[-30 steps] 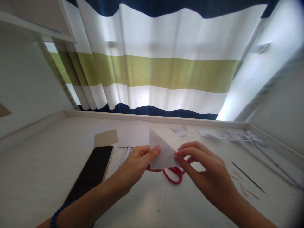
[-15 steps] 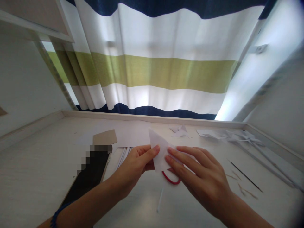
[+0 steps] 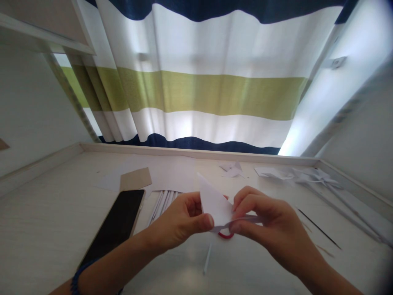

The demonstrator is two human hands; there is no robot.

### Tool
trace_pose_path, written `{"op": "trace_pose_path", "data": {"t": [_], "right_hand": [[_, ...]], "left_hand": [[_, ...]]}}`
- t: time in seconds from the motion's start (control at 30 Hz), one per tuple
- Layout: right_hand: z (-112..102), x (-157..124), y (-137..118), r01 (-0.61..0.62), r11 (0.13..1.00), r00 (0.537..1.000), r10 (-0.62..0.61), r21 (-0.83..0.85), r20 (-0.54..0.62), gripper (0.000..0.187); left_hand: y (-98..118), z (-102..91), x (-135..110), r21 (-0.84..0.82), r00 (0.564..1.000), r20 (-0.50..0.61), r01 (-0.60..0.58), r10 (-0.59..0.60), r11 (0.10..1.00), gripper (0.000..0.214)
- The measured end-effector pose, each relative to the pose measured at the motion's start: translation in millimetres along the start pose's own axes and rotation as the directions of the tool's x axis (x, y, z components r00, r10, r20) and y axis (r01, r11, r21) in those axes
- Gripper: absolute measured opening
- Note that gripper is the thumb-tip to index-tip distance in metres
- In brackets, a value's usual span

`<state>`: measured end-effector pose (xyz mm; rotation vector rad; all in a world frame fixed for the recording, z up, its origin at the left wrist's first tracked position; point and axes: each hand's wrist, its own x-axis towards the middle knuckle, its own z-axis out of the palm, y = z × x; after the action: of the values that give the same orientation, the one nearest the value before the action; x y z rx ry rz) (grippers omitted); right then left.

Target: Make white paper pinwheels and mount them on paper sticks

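A folded piece of white paper (image 3: 215,207) is held up between both hands over the desk. My left hand (image 3: 190,215) grips its left side, thumb in front and fingers behind. My right hand (image 3: 260,213) pinches the right-hand part, where a narrow folded strip sticks out between thumb and fingers. Below the paper, part of a red loop (image 3: 226,235) shows, the rest of it hidden. A thin white stick (image 3: 207,259) lies on the desk nearer to me.
Left of the hands lie a black phone (image 3: 115,225), brown card (image 3: 136,178), white sheets (image 3: 173,170) and several white paper rods (image 3: 162,203). Toward the right are a paper pinwheel (image 3: 233,169), more folded paper with sticks (image 3: 310,177) and a thin dark stick (image 3: 319,228).
My right hand has gone from fingers laid flat on the paper to a pinch at its right part. The paper has tilted, and its lower edge now faces me.
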<state>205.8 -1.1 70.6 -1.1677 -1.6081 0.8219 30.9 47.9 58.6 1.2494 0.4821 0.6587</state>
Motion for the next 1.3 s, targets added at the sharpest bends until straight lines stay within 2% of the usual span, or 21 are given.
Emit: {"op": "trace_pose_path", "data": {"t": [0.07,0.2,0.27,0.33,0.43,0.63,0.93,1.13,1.3], "right_hand": [[2.2,0.2,-0.5,-0.109,0.982,0.994,0.106,0.151,0.028,0.015],[3.3,1.1,2.9,-0.278,0.882,0.96,0.239,0.38,0.149,0.017],[1.7,1.8,5.4,-0.28,0.85,0.96,0.258,0.447,0.112,0.016],[-0.7,3.1,8.4,-0.225,0.849,0.965,0.262,0.479,-0.013,0.012],[-3.4,7.4,15.0,-0.2,0.854,0.944,0.299,0.48,-0.138,0.01],[-5.3,18.6,30.0,-0.248,0.871,0.919,0.35,0.425,-0.181,0.016],[-8.4,21.8,38.6,-0.255,0.896,0.924,0.337,0.363,-0.181,0.02],[-6.6,26.5,45.9,-0.292,0.903,0.93,0.345,0.316,-0.124,0.024],[-5.1,27.2,51.5,-0.299,0.917,0.94,0.331,0.263,-0.087,0.026]], "left_hand": [[0.7,-0.1,-0.3,0.0,1.0,0.019,-0.004,0.004,1.0,0.053],[1.1,-0.3,-0.1,-0.05,0.999,0.03,0.028,-0.027,0.998,0.042],[0.9,-0.6,0.4,-0.061,0.999,0.008,0.052,-0.051,0.997,0.035],[0.3,-1.7,1.0,-0.036,0.996,-0.05,0.074,-0.076,0.997,0.026],[-1.2,-5.1,2.3,0.029,0.986,-0.122,0.119,-0.114,0.993,0.021],[-1.6,-10.9,5.2,0.041,0.981,-0.117,0.161,-0.156,0.986,0.023],[-4.4,-19.4,8.9,0.12,0.974,-0.152,0.184,-0.165,0.976,0.025],[-8.7,-31.2,12.4,0.171,0.98,-0.143,0.165,-0.141,0.971,0.029],[-12.0,-41.8,16.2,0.272,0.975,-0.161,0.196,-0.156,0.942,0.034]]}}
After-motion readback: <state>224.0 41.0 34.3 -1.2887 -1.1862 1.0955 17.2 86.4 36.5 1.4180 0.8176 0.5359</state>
